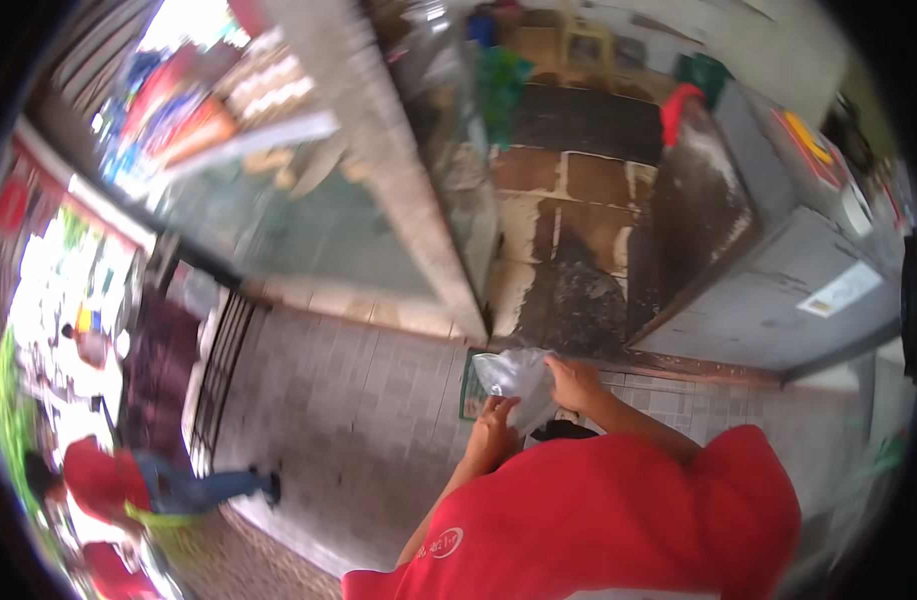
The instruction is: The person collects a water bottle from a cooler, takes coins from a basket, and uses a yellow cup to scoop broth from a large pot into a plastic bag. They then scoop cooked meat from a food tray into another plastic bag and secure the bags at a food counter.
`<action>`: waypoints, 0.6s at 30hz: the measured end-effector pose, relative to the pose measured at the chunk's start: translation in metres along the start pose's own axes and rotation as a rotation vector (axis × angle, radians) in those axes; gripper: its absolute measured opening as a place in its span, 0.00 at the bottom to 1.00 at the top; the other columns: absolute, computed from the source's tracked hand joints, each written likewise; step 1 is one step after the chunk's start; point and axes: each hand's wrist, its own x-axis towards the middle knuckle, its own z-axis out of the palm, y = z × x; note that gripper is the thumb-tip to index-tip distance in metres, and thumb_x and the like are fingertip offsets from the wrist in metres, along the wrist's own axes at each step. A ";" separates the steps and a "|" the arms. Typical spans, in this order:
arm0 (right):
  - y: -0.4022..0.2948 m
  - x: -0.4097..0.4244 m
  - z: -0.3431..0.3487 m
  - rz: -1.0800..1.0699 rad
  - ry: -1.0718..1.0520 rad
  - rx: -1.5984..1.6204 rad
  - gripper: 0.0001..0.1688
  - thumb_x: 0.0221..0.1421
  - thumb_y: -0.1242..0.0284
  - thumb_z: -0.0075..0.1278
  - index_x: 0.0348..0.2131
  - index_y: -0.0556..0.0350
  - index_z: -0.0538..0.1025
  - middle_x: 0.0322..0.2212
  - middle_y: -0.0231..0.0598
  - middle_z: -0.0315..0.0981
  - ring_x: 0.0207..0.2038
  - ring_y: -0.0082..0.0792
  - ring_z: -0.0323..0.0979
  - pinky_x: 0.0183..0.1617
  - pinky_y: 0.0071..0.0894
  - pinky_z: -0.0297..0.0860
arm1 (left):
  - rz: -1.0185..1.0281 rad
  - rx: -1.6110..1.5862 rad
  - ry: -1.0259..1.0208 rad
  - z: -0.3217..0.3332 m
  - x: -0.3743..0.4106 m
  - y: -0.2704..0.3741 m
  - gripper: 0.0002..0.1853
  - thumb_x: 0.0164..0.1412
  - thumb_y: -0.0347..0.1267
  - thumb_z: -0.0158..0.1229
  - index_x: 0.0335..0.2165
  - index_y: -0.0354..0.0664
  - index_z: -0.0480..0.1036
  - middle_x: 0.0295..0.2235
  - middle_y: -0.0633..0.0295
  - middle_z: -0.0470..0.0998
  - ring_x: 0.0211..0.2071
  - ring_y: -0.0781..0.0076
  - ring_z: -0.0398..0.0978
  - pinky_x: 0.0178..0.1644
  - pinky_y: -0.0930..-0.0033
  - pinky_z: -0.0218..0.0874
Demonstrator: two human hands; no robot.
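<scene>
A clear plastic bag [520, 379] is stretched between my two hands in front of my red shirt. My left hand [494, 424] grips its lower left side, with the thumb and fingers pinched on the film. At the bag's upper right edge, my right hand [573, 382] pinches the plastic. The bag looks thin and creased; I cannot tell whether anything is inside. Behind it on the floor lies a flat green-edged mat or board [471, 390], partly covered by the bag.
A glass display counter [316, 217] stands at upper left, with stacked goods above it. A grey cabinet [773, 292] is on the right, beside a doorway with worn brown floor tiles [593, 180]. A person in a red top [109, 476] is at lower left, near a black metal gate [222, 367].
</scene>
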 end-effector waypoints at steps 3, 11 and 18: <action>0.084 -0.008 -0.038 0.154 0.053 0.062 0.28 0.41 0.78 0.48 0.46 0.53 0.65 0.32 0.53 0.69 0.36 0.55 0.71 0.38 0.49 0.67 | 0.177 -0.063 -0.162 0.038 0.083 0.056 0.26 0.38 0.17 0.45 0.40 0.45 0.70 0.38 0.48 0.69 0.41 0.46 0.69 0.43 0.54 0.64; 0.220 0.035 -0.126 0.344 0.245 0.223 0.34 0.38 0.79 0.49 0.49 0.47 0.65 0.41 0.55 0.59 0.43 0.57 0.65 0.45 0.47 0.65 | 0.353 0.046 -0.363 0.115 0.243 0.115 0.22 0.42 0.17 0.46 0.40 0.39 0.69 0.39 0.49 0.67 0.36 0.44 0.71 0.39 0.56 0.65; 0.275 0.148 -0.149 0.386 0.309 0.412 0.34 0.37 0.80 0.46 0.49 0.53 0.65 0.40 0.57 0.65 0.45 0.55 0.64 0.50 0.43 0.62 | 0.307 0.016 -0.404 0.168 0.412 0.091 0.30 0.37 0.18 0.46 0.46 0.32 0.57 0.40 0.34 0.62 0.41 0.33 0.64 0.45 0.48 0.60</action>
